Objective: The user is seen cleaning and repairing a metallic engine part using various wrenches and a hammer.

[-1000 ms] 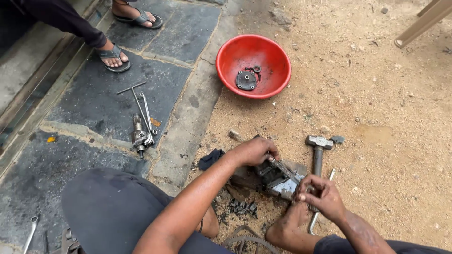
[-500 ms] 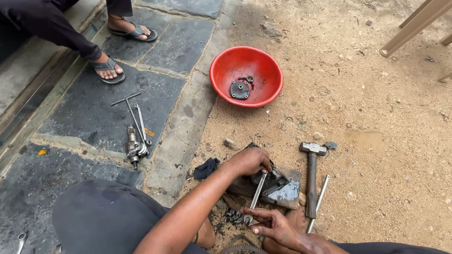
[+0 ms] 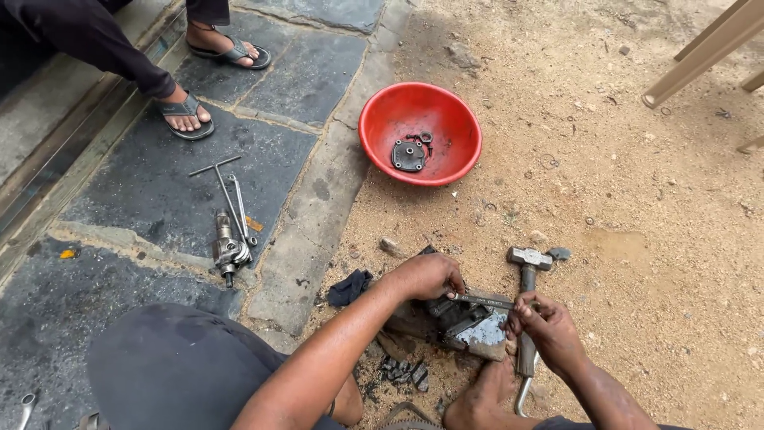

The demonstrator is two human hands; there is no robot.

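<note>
On the sandy ground at the bottom of the view, the left hand (image 3: 426, 276) lies with fingers curled down over the top of a greasy metal engine part (image 3: 465, 318), pressing on it; the right hand (image 3: 545, 322) has its fingers closed around one end of a flat spanner (image 3: 481, 300), whose other end reaches to the left hand's fingertips, across the top of the part; the part sits just ahead of the person's bare foot (image 3: 481, 394), with small dark metal bits (image 3: 402, 372) scattered beside it; a hammer (image 3: 528, 306) lies on the sand just right of the part, its head away from the person and its handle passing under the right hand; a dark rag (image 3: 348, 287) lies near the left wrist; farther off, a red bowl (image 3: 382, 119) holds a round metal plate (image 3: 407, 155) and small rings; on the dark stone paving to the left lie a T-handle wrench (image 3: 219, 179) and a small metal assembly (image 3: 228, 251); another person's feet in sandals (image 3: 187, 111) rest on the paving at the top left.
</note>
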